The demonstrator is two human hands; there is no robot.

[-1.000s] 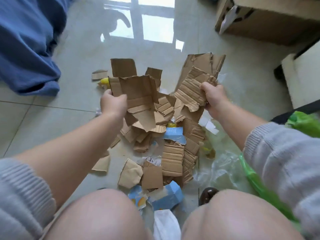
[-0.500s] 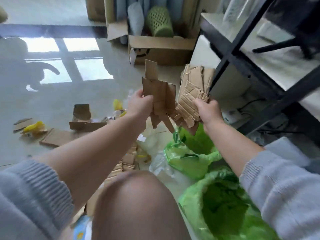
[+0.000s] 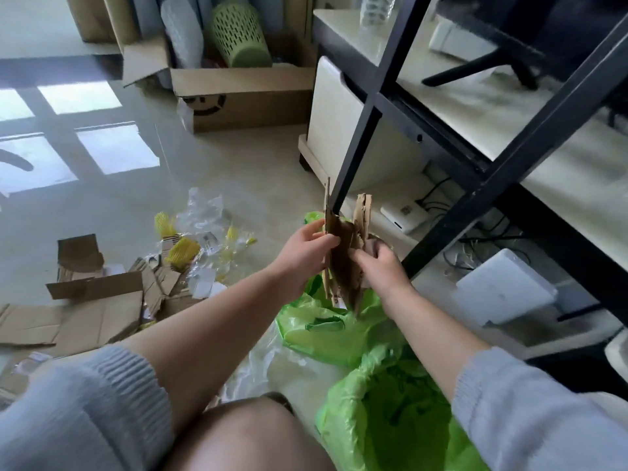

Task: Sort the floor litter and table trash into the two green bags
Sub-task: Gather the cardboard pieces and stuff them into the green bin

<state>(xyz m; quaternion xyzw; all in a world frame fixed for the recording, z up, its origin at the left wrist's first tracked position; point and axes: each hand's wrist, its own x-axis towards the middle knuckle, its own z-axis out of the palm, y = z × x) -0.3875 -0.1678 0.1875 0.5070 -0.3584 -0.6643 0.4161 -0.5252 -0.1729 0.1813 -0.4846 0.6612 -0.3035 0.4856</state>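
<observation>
Now both hands grip cardboard scraps [image 3: 345, 263] upright btwn them, left hand [image 3: 304, 253] w/ fingers curled on one side, right hand [image 3: 382, 266] pinching the other. Scraps hang over far green bag [image 3: 323, 329]; near bag [image 3: 390, 413] sits open beside right arm.

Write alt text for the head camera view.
Both hands, left and right, hold a bundle of torn cardboard upright over the farther green bag. A second green bag lies open nearer; more cardboard scraps litter the floor to the left.
</observation>
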